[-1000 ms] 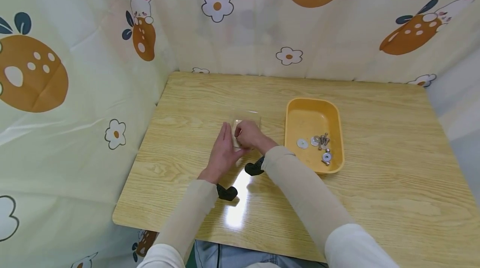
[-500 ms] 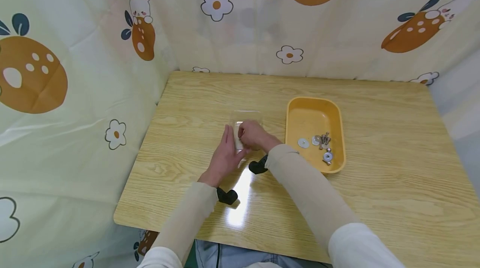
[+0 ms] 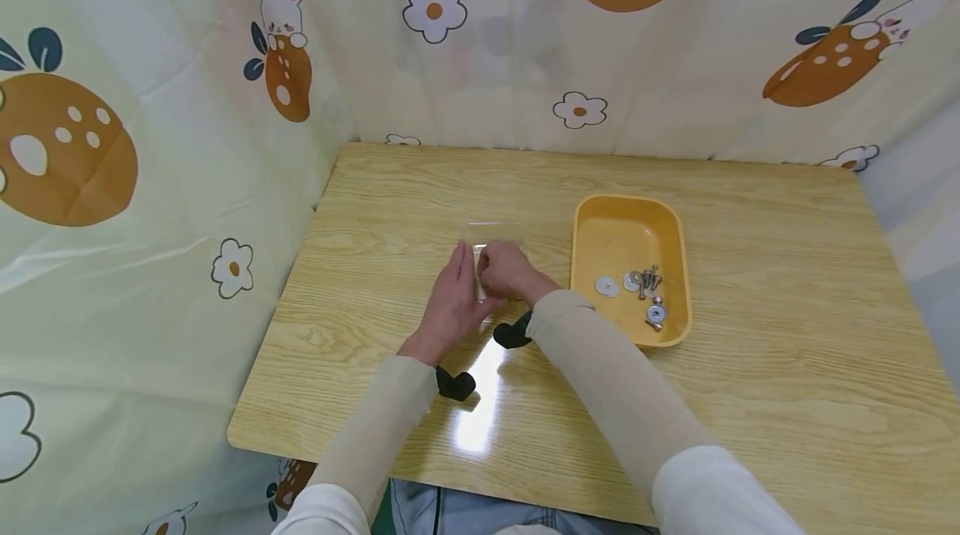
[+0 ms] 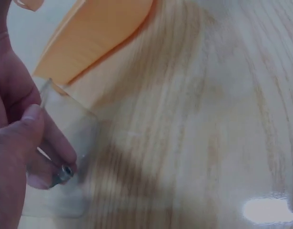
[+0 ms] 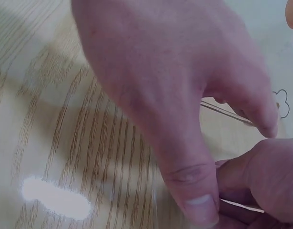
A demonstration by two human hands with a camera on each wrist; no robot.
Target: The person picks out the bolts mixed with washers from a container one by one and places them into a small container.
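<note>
A clear plastic piece (image 3: 497, 232) lies on the table near its middle, partly under both hands. The left hand (image 3: 448, 302) rests along its left side, its fingers fairly straight and its thumb stretched towards the right hand; in the right wrist view the back of this left hand (image 5: 151, 81) fills the upper part. The right hand (image 3: 508, 270) is over the piece with curled fingers. In the left wrist view, its fingertips pinch a small metal screw (image 4: 65, 172) with a round, hollowed end, beside the clear piece (image 4: 79, 129). The screw is hidden in the head view.
An orange tray (image 3: 630, 222) stands to the right of the hands, holding washers (image 3: 607, 286) and several screws (image 3: 649, 278). Wood-grain tabletop (image 3: 780, 293) extends around them. A printed curtain (image 3: 502, 60) closes off the back and left sides.
The left hand has shifted slightly right and forward, closer to the right hand, covering more of the clear piece. The right hand keeps its pinch with only small movement. The tray stays put.
</note>
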